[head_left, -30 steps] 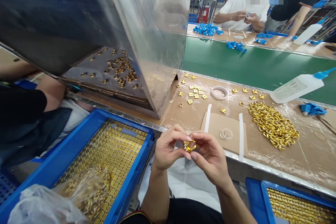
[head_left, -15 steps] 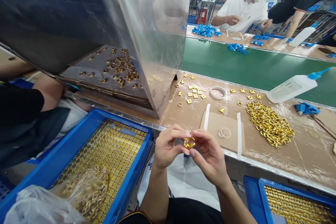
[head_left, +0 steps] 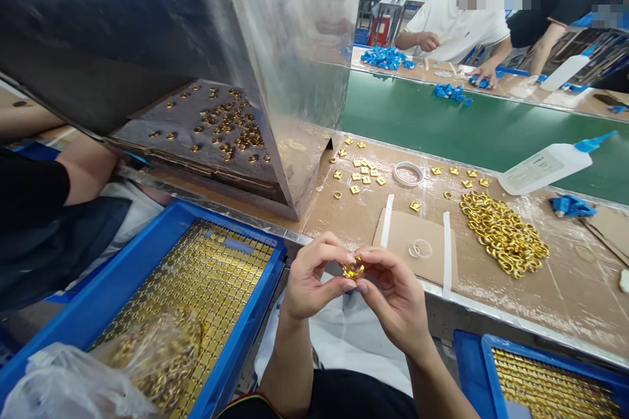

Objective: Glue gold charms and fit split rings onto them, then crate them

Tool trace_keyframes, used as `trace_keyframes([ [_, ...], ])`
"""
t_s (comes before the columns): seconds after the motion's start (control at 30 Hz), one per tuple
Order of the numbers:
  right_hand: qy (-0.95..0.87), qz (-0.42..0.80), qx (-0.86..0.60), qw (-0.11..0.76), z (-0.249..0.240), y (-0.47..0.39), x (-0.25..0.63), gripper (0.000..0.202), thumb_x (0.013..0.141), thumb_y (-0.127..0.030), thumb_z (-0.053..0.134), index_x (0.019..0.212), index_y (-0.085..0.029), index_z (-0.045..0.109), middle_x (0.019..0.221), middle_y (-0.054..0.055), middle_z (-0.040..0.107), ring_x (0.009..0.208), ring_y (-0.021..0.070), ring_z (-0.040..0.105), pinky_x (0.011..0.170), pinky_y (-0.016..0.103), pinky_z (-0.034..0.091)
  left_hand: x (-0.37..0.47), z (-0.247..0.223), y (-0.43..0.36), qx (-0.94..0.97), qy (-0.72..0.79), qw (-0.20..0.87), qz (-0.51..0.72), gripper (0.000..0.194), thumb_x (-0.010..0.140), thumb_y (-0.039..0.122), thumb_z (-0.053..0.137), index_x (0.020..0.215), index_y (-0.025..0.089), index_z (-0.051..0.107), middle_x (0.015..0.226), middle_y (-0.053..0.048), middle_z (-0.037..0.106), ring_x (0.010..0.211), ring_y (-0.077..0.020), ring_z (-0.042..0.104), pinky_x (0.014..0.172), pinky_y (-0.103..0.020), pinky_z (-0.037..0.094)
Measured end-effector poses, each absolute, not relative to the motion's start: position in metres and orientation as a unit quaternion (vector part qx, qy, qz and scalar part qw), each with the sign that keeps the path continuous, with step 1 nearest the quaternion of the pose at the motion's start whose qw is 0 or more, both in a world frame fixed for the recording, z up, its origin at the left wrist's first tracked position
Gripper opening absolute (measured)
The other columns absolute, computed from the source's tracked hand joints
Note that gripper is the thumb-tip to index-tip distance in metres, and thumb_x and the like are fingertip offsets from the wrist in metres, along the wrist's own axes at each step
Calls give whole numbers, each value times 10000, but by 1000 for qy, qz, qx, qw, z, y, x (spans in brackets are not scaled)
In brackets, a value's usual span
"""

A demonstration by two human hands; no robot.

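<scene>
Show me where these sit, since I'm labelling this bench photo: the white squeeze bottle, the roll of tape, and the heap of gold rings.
white squeeze bottle (head_left: 543, 169), head view, middle of its body.
roll of tape (head_left: 407, 173), head view, its rim.
heap of gold rings (head_left: 504, 232), head view, centre of the pile.

A green conveyor belt (head_left: 472, 124) runs between two brown worktables (head_left: 565, 288).

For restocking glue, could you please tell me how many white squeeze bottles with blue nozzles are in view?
2: one white squeeze bottle lying by the green belt on this bench, another on the far bench. Others may be hidden.
</scene>
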State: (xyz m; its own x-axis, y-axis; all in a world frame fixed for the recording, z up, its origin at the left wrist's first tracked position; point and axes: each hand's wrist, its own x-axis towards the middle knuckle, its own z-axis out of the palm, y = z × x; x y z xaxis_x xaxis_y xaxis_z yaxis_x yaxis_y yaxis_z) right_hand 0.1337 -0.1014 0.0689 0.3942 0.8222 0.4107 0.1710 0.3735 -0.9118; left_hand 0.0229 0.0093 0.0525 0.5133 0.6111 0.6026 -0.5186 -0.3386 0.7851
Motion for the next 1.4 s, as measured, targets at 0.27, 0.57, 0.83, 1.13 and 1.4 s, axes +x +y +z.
trace_keyframes([
  [0.27,-551,125,-534,629,81,-97,139,134,975,-217,636,1061,-273,723,995,66,727,876,180,714,761,295,602,26,61,1,634,72,583,503,296,897,405,715,1119,218,774,887,-63,618,808,-171,596,667,-263,507],
  [0.57,-604,60,-543,580,95,-89,145,63,994,-247,608,977,-238,668,907,68,703,821,179,704,709,287,590,32,61,-5,586,90,593,545,245,892,373,730,1091,232,759,921,-43,641,790,-136,624,689,-232,525],
  [0.83,-668,64,-533,516,102,-86,156,213,1023,-358,539,898,-220,643,820,49,618,679,153,594,594,252,498,32,61,-9,591,106,571,560,211,910,379,699,1023,214,767,890,-52,661,760,-148,620,648,-244,506],
  [1.13,-692,107,-507,503,97,-87,151,258,1049,-371,476,853,-226,558,727,9,558,623,145,538,570,244,435,27,59,-4,583,88,620,518,261,917,446,677,903,204,774,798,-42,634,721,-150,587,636,-265,457],
  [1.4,-729,190,-479,450,78,-91,133,297,1071,-384,405,872,-222,553,736,24,576,641,154,519,580,260,430,36,62,-6,458,213,691,518,551,976,619,466,793,172,730,718,-32,581,647,-140,518,612,-281,422],
])
